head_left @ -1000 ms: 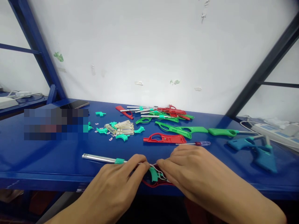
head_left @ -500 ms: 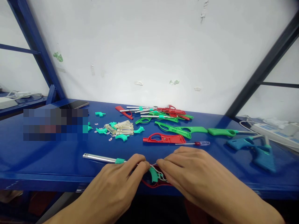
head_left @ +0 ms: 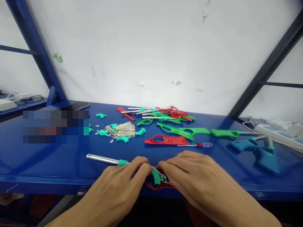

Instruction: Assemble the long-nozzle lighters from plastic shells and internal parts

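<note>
At the table's front edge lies an open red lighter casing [head_left: 158, 188] with a green trigger [head_left: 155, 177] and thin white wires [head_left: 163, 177] inside. A silver metal tube [head_left: 103, 159] with a green collar [head_left: 122, 162] sticks out to its left. My left hand [head_left: 125, 181] is closed around the tube end of this stick lighter, thumb and forefinger pinched near the trigger. Bent over the handle end, my right hand [head_left: 194, 176] has its fingertips pressed together at the wires. Both hands hide much of the casing.
Beyond my hands lie a red casing half [head_left: 165, 140], a screwdriver [head_left: 204, 145] and green casings [head_left: 199, 131]. Clear fuel tanks [head_left: 126, 130] and green triggers [head_left: 123, 139] sit left of them. Blue lighters [head_left: 267, 159] are at right. A pile of tubes and casings [head_left: 172, 112] is near the wall.
The tip of the metal tube has shifted slightly to the right. Both hands keep nearly the same grip on the lighter, and the things on the table stay put.
</note>
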Available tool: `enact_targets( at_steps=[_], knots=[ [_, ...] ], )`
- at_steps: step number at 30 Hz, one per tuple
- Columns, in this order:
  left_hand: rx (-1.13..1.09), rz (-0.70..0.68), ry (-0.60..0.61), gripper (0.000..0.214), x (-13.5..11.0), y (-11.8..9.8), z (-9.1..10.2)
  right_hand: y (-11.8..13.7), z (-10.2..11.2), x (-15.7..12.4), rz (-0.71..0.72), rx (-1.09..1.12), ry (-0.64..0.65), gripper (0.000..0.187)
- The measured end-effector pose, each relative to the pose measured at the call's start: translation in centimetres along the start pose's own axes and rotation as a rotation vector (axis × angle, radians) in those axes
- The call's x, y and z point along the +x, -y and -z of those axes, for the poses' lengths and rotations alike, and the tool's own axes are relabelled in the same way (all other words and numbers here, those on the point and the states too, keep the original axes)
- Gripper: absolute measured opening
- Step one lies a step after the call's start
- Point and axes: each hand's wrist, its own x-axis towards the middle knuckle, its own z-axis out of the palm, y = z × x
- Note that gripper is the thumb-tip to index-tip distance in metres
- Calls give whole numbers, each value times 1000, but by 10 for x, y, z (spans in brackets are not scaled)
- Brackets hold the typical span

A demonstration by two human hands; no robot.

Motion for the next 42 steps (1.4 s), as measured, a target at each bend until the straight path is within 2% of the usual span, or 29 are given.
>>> enact_targets(
  at_steps=[8,17,23,28,38,42],
  knots=[
    [-42,31,39,54,-1,-1,-1,-1,-5,-4,-79,90,37,28],
    [-238,92,7,44,5,12,-9,-11,-7,-3,-187,153,181,25],
    [-263,106,7,39,6,12,-9,-21,-10,-9,-157,137,242,48],
    [-279,107,15,35,2,11,-9,-21,0,-3,-108,138,160,26],
    [-331,133,55,32,2,10,-10,-16,0,-1,-208,143,232,23],
    [-315,124,52,34,0,10,-10,-17,2,-2,-184,168,232,22]
  ],
)
